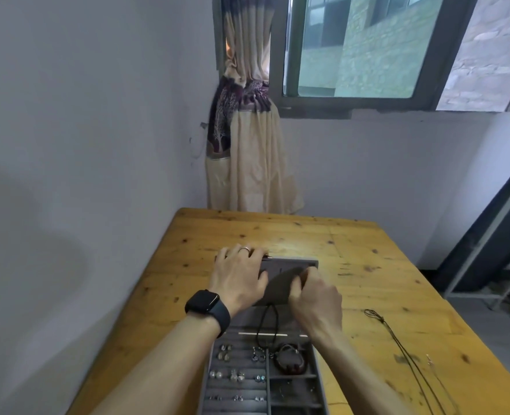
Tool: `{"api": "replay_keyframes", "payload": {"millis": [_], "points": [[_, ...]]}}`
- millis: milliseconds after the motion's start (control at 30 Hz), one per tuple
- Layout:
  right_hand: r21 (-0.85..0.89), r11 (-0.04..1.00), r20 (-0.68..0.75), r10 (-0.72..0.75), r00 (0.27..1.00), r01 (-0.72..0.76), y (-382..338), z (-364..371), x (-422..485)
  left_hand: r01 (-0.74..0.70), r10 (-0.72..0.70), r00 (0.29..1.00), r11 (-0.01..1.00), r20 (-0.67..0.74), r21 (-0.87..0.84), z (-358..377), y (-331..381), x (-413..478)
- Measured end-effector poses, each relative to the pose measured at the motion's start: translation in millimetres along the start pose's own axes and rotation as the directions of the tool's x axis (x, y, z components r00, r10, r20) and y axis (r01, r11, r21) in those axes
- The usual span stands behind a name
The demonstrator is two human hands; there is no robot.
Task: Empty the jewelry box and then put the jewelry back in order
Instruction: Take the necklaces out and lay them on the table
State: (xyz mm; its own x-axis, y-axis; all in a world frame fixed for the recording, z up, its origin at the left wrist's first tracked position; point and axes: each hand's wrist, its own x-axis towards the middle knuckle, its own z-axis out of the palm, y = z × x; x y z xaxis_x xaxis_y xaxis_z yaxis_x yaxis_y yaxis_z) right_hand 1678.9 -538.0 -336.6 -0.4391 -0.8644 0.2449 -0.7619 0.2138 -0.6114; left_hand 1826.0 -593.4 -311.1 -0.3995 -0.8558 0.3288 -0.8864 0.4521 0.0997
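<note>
Fingers of the left hand (239, 275) are lying spread over the far lid of the jewelry box (313, 381) on the near table (322, 238); the right hand (315, 298) is pinching the lid's dark pouch (280, 284).

Domestic room, probably a bedroom or spare room. A knotted-pine desk (292, 235) stood in a corner of plain white walls (83, 115); a tied-back cream curtain (247, 151) hung beside a sliding window (352, 46) (a brick building (487, 49) showed outside), and a metal-framed rack (487, 259) stood at right.
</note>
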Motion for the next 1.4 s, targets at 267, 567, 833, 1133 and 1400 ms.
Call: {"api": "replay_keyframes", "payload": {"millis": [267,567,833,1133,1400], "points": [[0.446,0.852,0.158,0.228,0.961,-0.275,-4.8,-22.6,8.6,-0.032,0.034,0.999,0.998,-0.029,0.051,-2.1,1.6,-4.6],[0.65,-0.128,0.745,0.3,0.596,-0.749,-23.0,-40.6,20.7,-0.018,0.019,0.999,0.999,-0.029,0.031,-4.2,9.3,-5.3],[0.67,-0.084,0.731,0.243,0.637,-0.737,-18.3,-35.8,19.7,-0.009,0.011,0.999,0.999,-0.049,0.051,-4.0,11.8,-4.6],[0.667,0.535,0.427,0.295,0.855,-0.518,1.4,-37.7,11.6,-0.042,0.04,0.997,0.999,-0.066,-0.029,-3.6,10.6,-5.3],[0.695,0.358,0.547,0.3,0.782,-0.624,9.6,-25.2,-5.8,0.044,-0.049,0.998,0.992,-0.049,-0.114,-11.3,16.3,-1.4]]}}
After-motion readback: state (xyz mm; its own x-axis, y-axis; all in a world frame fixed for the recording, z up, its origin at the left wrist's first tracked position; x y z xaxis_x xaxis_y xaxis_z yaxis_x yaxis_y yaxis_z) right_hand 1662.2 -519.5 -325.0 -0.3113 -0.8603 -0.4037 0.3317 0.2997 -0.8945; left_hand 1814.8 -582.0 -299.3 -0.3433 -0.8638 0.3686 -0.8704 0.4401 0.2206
